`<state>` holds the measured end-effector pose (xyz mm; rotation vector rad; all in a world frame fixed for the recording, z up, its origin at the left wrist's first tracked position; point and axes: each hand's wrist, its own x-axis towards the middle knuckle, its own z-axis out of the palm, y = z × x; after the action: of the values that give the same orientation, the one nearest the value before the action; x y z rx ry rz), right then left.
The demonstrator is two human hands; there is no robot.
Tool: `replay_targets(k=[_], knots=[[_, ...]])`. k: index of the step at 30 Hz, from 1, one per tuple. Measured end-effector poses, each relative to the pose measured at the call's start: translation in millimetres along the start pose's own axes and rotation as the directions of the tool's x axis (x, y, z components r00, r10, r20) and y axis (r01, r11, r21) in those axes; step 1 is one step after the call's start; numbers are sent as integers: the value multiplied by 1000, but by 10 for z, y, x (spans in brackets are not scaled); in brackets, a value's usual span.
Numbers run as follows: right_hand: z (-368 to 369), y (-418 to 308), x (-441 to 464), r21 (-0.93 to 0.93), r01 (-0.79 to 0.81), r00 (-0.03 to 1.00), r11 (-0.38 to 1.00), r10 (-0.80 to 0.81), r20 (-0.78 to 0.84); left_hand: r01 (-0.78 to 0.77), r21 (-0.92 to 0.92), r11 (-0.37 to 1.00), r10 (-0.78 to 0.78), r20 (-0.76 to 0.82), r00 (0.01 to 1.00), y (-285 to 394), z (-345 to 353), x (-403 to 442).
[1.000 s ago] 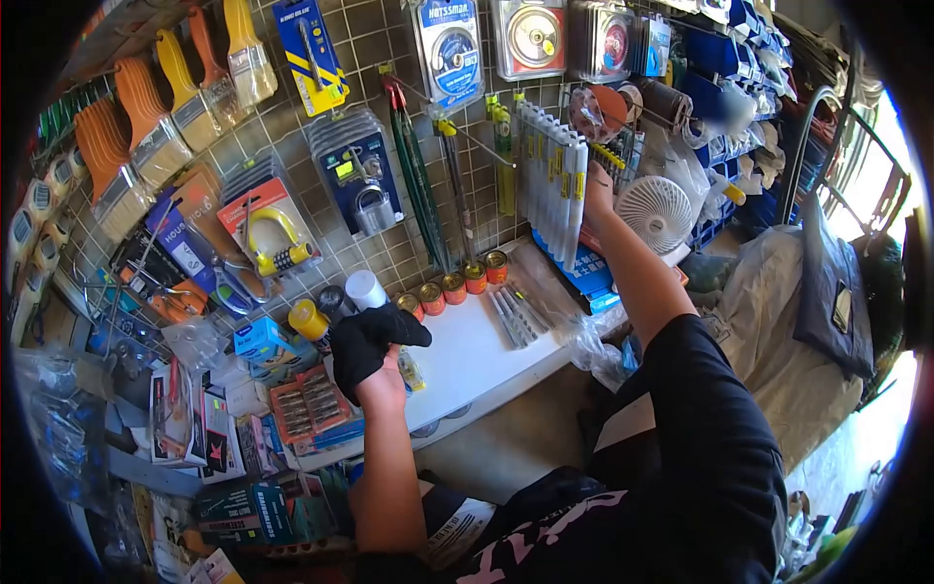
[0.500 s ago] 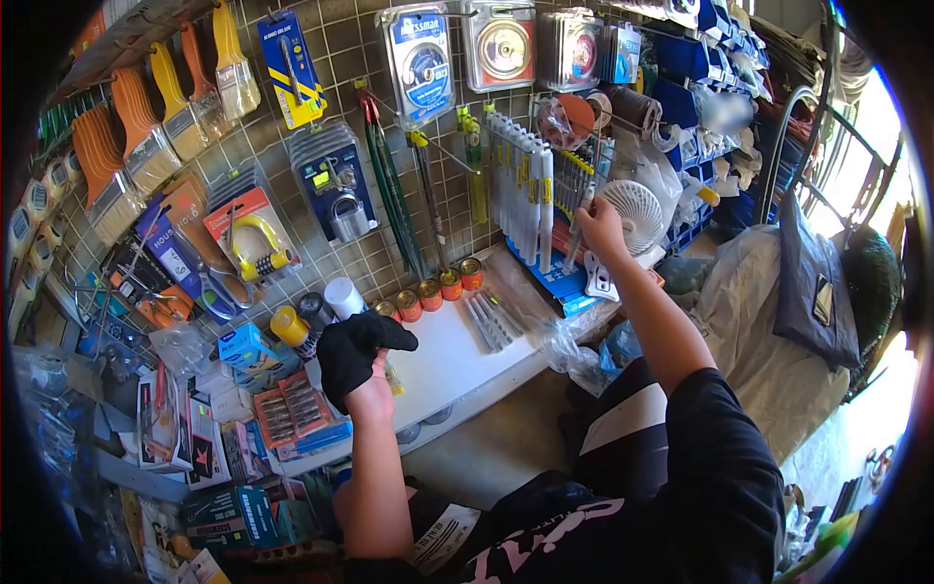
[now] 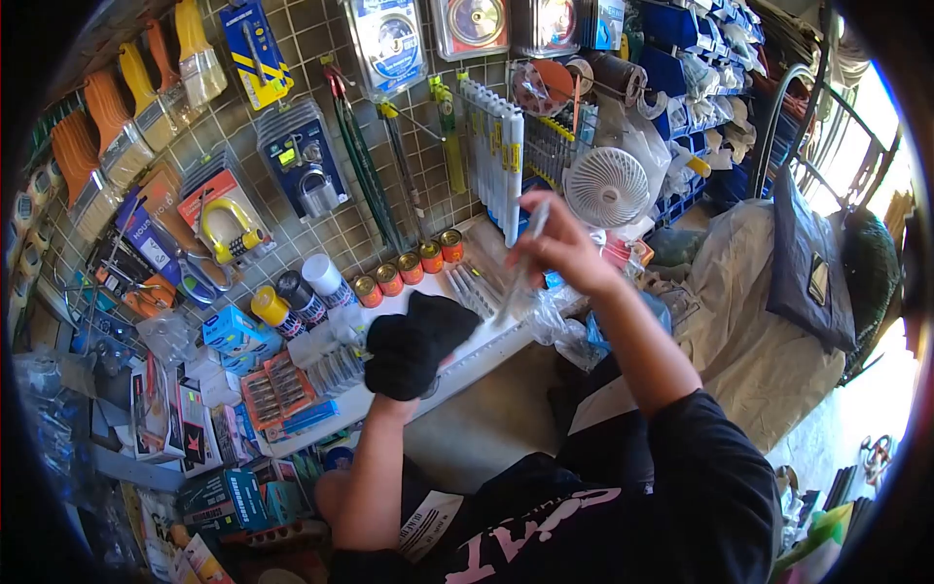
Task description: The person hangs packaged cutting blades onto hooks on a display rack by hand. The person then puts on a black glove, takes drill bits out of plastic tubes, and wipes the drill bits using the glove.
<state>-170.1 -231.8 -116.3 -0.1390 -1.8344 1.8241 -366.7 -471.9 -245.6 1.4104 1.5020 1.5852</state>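
Observation:
My right hand (image 3: 562, 248) is closed round a long, slim, pale drill bit (image 3: 508, 304), which is tilted and smeared by motion. It appears to be in a clear sleeve. My left hand (image 3: 401, 355) is covered by a bunched black cloth (image 3: 404, 352), its fingers hidden beneath. The cloth's right end comes close to the lower end of the bit; whether they touch I cannot tell. Behind, similar drill bits (image 3: 471, 288) lie side by side on the white shelf (image 3: 443, 378). White-sleeved drill bits (image 3: 494, 146) hang from the wire grid.
Small orange tins (image 3: 409, 268) line the back of the shelf, with spray cans (image 3: 326, 279) to their left. A white fan (image 3: 608, 187) stands at the right, near blue bins (image 3: 671, 73). Carded padlocks (image 3: 309, 170) and paintbrushes (image 3: 107, 127) hang on the left.
My right hand has come away from the hanging rack toward me, bringing the drill bit down and left. My left hand with the black cloth has moved right toward it. The view has shifted slightly.

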Motion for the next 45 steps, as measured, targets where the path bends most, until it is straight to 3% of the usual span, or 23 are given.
replay_targets(k=[3, 8, 12, 16, 18, 20, 21, 22, 23, 25, 26, 28, 29, 31, 32, 34, 35, 37, 38, 40, 41, 44, 45], knots=[[455, 396, -85, 115, -100, 986, 988, 84, 141, -391, 367, 844, 360, 153, 920, -125, 323, -25], [419, 844, -244, 244, -160, 983, 957, 132, 126, -38, 731, 682, -158, 197, 968, 258, 695, -166], [327, 894, -239, 363, -178, 983, 915, 149, 106, -16, 837, 547, 10, 12, 1000, 63, 774, -259], [284, 921, -213, 269, -179, 984, 946, 172, 48, -48, 996, 81, -42, 52, 998, -96, 712, -195], [290, 934, -223, 218, -186, 983, 958, 182, 38, 78, 850, 521, -266, 75, 961, 397, 661, 30], [361, 897, -245, 163, -270, 963, 949, 265, 50, -13, 914, 406, -45, 34, 998, 276, 692, 68], [349, 976, -236, 122, -251, 968, 960, 246, 55, -49, 940, 337, 68, 28, 997, 213, 717, 80], [329, 1035, -209, 85, -232, 972, 969, 227, 57, -43, 984, -175, 185, 76, 980, 156, 752, 103], [294, 1016, -207, 127, -244, 969, 961, 238, 64, 31, 773, -634, 264, 179, 948, 115, 804, 112], [212, 833, -157, 208, -269, 963, 940, 257, 81, -104, 710, -696, 264, 388, 883, 146, 755, 174], [145, 830, -144, 260, -249, 968, 933, 246, 43, -363, 874, -323, 287, 456, 842, 194, 626, 240], [17, 875, -90, 311, -133, 987, 941, 153, -40, -382, 829, -409, 378, 535, 756, 258, 541, 348], [6, 866, -99, 281, -101, 990, 954, 124, -63, -66, 595, -801, 378, 589, 714, 264, 540, 390], [137, 781, -163, 183, -228, 973, 956, 222, 57, 276, 208, -938, 346, 598, 723, 289, 564, 431], [240, 783, -209, 131, -285, 956, 950, 272, 111, 262, 226, -938, 345, 554, 757, 312, 609, 445], [433, 849, -283, 58, -246, 964, 968, 237, 119, 37, 785, -619, 497, 354, 792, 403, 722, 515], [424, 864, -273, 9, -194, 980, 981, 194, 49, -156, 988, -20, 524, 143, 840, 479, 788, 622], [346, 871, -239, 27, -124, 987, 992, 126, -96, -190, 981, 28, 456, 157, 876, 448, 786, 590], [261, 911, -199, 172, -122, 973, 978, 152, -173, -81, 829, -553, 387, 342, 856, 333, 736, 455], [149, 936, -152, 195, -101, 968, 976, 142, -209, -92, 380, -920, 114, 486, 866, 427, 708, 411], [227, 956, -175, 180, -95, 963, 979, 137, -234, -230, 389, -892, 6, 518, 855, 513, 700, 384], [418, 1147, -269, -80, -77, 997, 994, 77, 4, -133, 933, -334, 21, 149, 989, -452, 660, 51], [496, 1119, -301, -225, -70, 997, 972, 76, 17, 46, 962, 268, -23, -41, 999, -29, 696, 233]])
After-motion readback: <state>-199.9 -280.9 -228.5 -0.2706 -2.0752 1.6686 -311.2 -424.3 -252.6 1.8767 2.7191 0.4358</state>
